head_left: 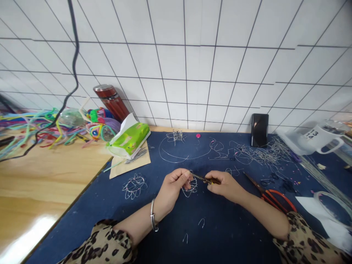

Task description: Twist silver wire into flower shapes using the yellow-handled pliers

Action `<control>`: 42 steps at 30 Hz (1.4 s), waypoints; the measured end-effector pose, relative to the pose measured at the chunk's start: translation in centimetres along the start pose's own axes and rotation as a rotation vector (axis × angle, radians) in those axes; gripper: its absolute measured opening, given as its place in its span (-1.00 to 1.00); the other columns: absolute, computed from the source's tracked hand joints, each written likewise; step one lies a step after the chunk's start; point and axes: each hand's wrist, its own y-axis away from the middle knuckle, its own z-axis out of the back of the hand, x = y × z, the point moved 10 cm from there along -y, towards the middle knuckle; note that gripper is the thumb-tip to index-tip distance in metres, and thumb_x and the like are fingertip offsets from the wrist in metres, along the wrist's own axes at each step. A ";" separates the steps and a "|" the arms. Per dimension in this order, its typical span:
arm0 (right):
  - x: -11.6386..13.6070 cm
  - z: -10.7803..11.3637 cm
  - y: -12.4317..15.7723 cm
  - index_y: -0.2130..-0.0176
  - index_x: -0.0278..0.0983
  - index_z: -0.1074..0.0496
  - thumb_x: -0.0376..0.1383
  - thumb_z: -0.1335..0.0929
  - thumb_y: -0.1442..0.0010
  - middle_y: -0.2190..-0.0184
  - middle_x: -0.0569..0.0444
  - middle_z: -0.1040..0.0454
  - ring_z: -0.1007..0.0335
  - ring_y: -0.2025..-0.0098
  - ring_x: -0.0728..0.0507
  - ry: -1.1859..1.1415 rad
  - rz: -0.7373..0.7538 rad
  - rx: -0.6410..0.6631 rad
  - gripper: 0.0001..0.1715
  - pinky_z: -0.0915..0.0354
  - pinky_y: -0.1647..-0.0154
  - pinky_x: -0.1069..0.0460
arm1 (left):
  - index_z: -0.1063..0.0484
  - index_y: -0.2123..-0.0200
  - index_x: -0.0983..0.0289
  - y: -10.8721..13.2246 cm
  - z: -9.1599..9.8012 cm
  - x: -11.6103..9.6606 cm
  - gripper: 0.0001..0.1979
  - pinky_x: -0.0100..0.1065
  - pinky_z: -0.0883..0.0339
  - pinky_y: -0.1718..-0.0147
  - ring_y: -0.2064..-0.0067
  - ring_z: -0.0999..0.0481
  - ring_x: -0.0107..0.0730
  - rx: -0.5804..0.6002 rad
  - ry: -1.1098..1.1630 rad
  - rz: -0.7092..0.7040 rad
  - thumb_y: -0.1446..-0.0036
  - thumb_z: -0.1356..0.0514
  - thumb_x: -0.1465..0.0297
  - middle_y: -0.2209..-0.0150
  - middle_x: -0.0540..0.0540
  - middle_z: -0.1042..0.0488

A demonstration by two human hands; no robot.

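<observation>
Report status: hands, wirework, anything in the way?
Left hand pinching wire ring. Right hand gripping pliers, tips at the ring. Scissors at right, not between hands.

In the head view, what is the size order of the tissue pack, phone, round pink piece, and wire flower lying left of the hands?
1. Tissue pack
2. Phone and wire flower: too alike to rank
3. Round pink piece

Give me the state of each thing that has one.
Left hand: pinching wire form
Right hand: gripping pliers
Pliers: held, jaw state unclear
Wire form: held, looped
Scissors: lying, blades apparently closed
Phone: propped upright, screen dark
Tissue pack: open, tissue protruding
Flask: lid on
Mug: upright, contents unclear
</observation>
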 end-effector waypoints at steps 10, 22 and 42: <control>0.5 1.2 0.0 0.34 -0.24 -0.38 -0.35 -0.30 0.02 0.48 0.19 -0.27 -0.17 0.46 0.02 0.132 0.075 -0.063 -0.85 -0.13 0.43 0.11 | -0.39 0.39 0.31 -0.1 0.5 -1.3 -0.78 -0.42 -0.19 0.40 0.48 -0.32 -0.47 -0.028 -0.194 -0.081 -0.18 -0.08 0.30 0.56 -0.02 -0.36; 3.0 2.0 0.8 0.28 -0.21 -0.39 -0.42 -0.27 0.03 0.44 0.14 -0.33 -0.24 0.39 -0.02 0.480 0.292 -0.260 -0.75 -0.17 0.34 0.08 | -0.42 0.39 0.29 0.0 0.5 -1.9 -0.80 -0.42 -0.21 0.42 0.49 -0.36 -0.46 -0.028 -0.369 -0.139 -0.15 -0.10 0.30 0.55 -0.02 -0.38; -0.1 0.2 0.0 0.31 -0.25 -0.39 -0.33 -0.27 -0.03 0.49 0.20 -0.27 -0.15 0.45 0.03 -0.030 -0.018 -0.001 -0.84 -0.10 0.43 0.12 | -0.45 0.36 0.26 0.0 0.4 -2.1 -0.85 -0.44 -0.14 0.49 0.51 -0.25 -0.47 -0.022 -0.452 -0.174 -0.14 -0.13 0.34 0.57 -0.04 -0.28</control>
